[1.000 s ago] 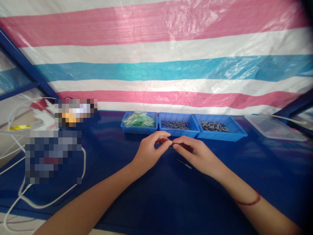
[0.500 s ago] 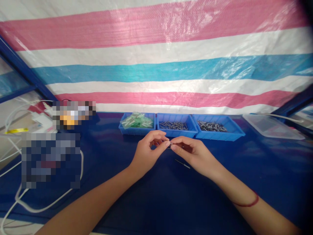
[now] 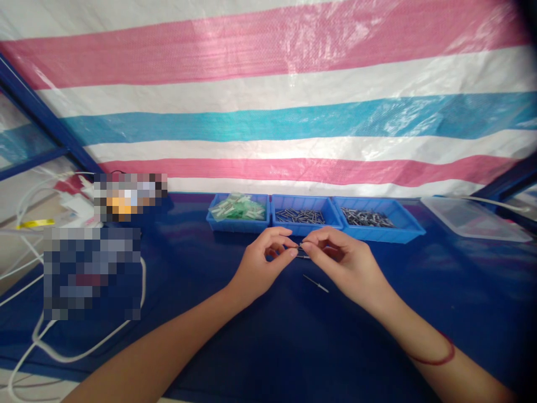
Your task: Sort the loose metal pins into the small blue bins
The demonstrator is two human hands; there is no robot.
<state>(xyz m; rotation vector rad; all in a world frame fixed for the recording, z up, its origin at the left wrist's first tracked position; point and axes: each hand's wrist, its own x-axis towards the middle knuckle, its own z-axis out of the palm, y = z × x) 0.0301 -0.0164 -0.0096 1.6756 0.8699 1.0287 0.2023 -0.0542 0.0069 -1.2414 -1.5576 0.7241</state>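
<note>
My left hand [image 3: 271,260] and my right hand [image 3: 342,263] meet fingertip to fingertip over the table, both pinching a small metal piece [image 3: 300,246]. Fingers cover most of it, so its exact kind is hidden. Just below the fingertips shows a thin metal pin with a thicker part, like a blind rivet [image 3: 302,257]; whether it touches a hand I cannot tell. Closer to me, a second blind rivet [image 3: 316,283] lies on the dark blue tabletop [image 3: 268,347], left of my right wrist.
Behind my hands stand three blue bins: one with green-and-clear plastic packets [image 3: 239,208], one with metal pins [image 3: 298,216], one with small metal parts [image 3: 367,217]. A clear plastic lid [image 3: 474,221] lies right. White cables [image 3: 84,358] loop at left beside blurred items. Striped sheeting [image 3: 268,126] hangs behind.
My hands have shifted slightly right in view, along with the whole scene. The fingertips have parted a little, showing more of the metal piece and the pin below.
</note>
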